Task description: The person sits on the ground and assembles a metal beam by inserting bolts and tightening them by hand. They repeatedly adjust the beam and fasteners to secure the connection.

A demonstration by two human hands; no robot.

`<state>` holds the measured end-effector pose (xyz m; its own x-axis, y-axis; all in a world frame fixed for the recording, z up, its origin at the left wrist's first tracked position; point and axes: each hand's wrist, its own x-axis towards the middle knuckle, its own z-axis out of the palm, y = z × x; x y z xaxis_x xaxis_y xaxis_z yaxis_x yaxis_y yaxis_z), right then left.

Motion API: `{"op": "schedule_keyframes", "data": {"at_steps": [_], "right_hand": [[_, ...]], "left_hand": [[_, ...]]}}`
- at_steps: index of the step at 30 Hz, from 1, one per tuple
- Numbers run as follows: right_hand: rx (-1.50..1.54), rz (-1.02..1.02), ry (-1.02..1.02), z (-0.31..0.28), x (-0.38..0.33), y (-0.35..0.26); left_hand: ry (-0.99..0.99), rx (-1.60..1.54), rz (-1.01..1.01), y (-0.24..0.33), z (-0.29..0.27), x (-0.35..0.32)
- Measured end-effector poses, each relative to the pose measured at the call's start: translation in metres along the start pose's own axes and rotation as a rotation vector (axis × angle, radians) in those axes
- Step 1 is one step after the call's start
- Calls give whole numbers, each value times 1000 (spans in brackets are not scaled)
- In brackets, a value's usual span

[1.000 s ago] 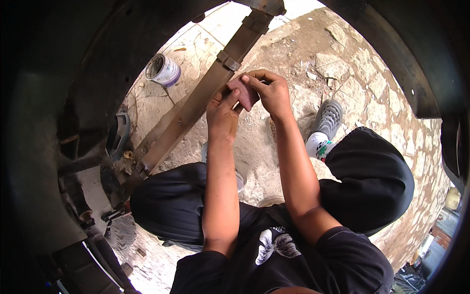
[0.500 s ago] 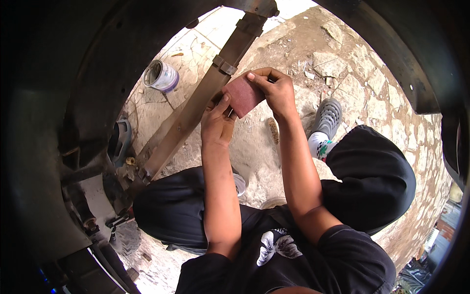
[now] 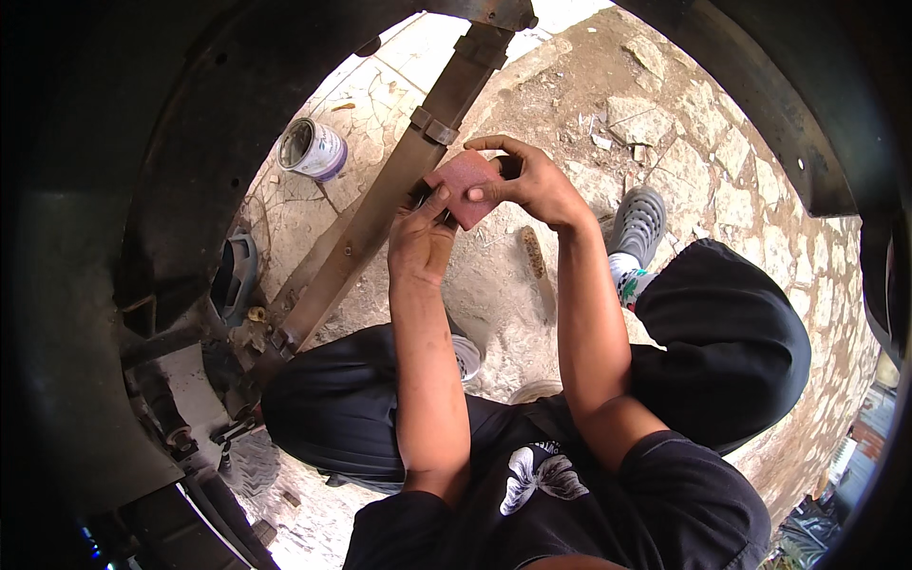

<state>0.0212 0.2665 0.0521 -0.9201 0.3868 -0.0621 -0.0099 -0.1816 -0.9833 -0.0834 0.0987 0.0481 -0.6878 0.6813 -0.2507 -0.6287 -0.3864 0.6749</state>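
Observation:
A reddish-brown piece of sandpaper (image 3: 461,180) is held up between my two hands, close to a long brown metal leaf spring. My left hand (image 3: 419,237) pinches its lower left side, thumb on the front face, other fingers mostly behind it. On the right side, my right hand (image 3: 537,185) grips it with the thumb laid across the front and the index finger arched over the top edge. The sheet looks folded smaller. Just beyond my hands, the leaf spring (image 3: 380,204) runs slantwise, with metal clamps around it.
An open paint can (image 3: 328,157) stands on cracked paving beyond the spring. A wire brush (image 3: 535,256) lies on the ground below my right hand. Dark vehicle frame parts (image 3: 214,142) curve round the left and top. Loose stones (image 3: 638,122) lie at the upper right.
My right thumb has moved down and left onto the sandpaper's face. The sheet now appears smaller, folded over. My left hand keeps its pinch.

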Motion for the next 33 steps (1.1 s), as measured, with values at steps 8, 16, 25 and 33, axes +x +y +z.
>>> {"op": "schedule_keyframes", "data": {"at_steps": [8,16,25,33], "right_hand": [[-481,-113,128,-3,5,7],[-96,45,-186,10,-1,-19],[-233,-119,-79,7,4,3],[50,-22,-30,-2,-2,-16]], "left_hand": [[115,92,-32,-2,1,-3],[42,228,48,2,-6,0],[235,435,131,3,13,-4],[320,274,140,-8,11,0]]}}
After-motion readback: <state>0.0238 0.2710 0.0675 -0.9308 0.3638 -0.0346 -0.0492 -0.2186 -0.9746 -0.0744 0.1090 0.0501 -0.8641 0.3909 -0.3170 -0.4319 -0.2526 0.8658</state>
